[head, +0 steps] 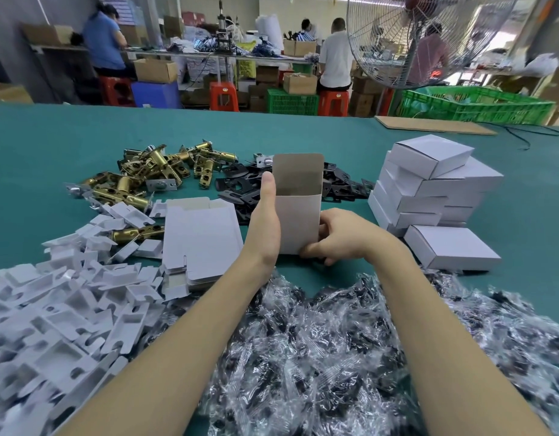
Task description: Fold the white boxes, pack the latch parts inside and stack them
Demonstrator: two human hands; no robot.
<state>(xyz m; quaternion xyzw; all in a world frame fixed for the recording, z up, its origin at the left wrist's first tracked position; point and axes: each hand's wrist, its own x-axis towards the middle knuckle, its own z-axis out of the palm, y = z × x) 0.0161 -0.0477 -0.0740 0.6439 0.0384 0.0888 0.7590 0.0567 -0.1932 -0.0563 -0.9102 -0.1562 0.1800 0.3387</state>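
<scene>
Both hands are on one box (298, 215), held upright over the bench (36, 152) just in front of you. Your left hand (265, 225) flanks its left wall, thumb straight up along the edge, the rest of the grip hidden behind the card. Your right hand (337, 236) has its fingers curled round the bottom right corner, apparently working the base closed.

The box is formed into a sleeve; its top is open with the tuck flap (298, 168) standing straight up. Nothing shows inside from this angle. Judged from that, this one is part-folded and not yet packed.

Just left, touching your wrist area, lies a short pile of flat box blanks (202, 237), so more folding remains.

Beyond: brass latch bolts (152, 173) heaped at the left, black strike plates (240, 184) behind the box, white card inserts (61, 303) spilling across the near left, bagged screw packs (319, 357) across the near edge. All large heaps; plenty left to pack.

Right side: closed white boxes in a stack (429, 180), several layers, top ones skewed, plus one closed box (451, 247) flat beside it. A fair batch done, no end in sight.
</scene>
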